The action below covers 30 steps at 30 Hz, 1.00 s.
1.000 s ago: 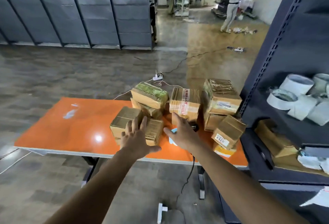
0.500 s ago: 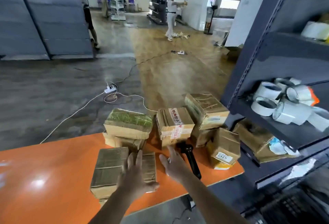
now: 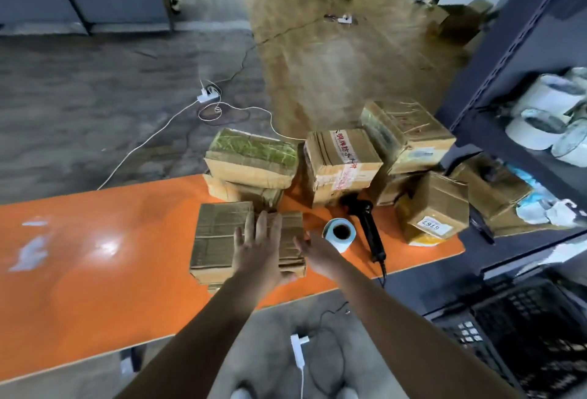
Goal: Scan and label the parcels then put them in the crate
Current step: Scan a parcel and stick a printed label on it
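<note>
The left hand [image 3: 258, 249] is lying flat and open on a low, brown, taped parcel [image 3: 219, 236], the right hand [image 3: 318, 255] hovering open beside its right edge.

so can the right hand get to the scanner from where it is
probably yes: the right hand is open and empty, and the scanner lies to its right with its handle uncovered. only the label roll stands between them, likely easy to reach past.

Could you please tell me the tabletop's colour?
The flat tabletop is glossy orange, clearest in the head view.
</note>
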Each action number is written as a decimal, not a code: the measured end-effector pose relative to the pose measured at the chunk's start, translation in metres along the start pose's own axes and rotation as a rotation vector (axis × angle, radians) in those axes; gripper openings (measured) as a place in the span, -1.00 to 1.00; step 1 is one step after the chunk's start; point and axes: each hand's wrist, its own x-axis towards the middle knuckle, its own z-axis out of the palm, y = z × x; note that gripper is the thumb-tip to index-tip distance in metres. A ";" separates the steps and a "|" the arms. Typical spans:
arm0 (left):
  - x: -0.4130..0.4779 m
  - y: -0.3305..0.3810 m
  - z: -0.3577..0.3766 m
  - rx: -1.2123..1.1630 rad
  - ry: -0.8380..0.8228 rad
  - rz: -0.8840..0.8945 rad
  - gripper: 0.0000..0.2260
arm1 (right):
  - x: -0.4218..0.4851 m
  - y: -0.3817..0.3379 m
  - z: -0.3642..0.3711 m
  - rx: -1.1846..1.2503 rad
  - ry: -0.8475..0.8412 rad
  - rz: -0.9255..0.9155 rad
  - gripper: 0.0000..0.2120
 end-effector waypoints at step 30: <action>-0.013 -0.003 0.032 -0.191 -0.074 -0.200 -0.16 | 0.026 0.007 0.033 0.376 -0.170 0.202 -0.56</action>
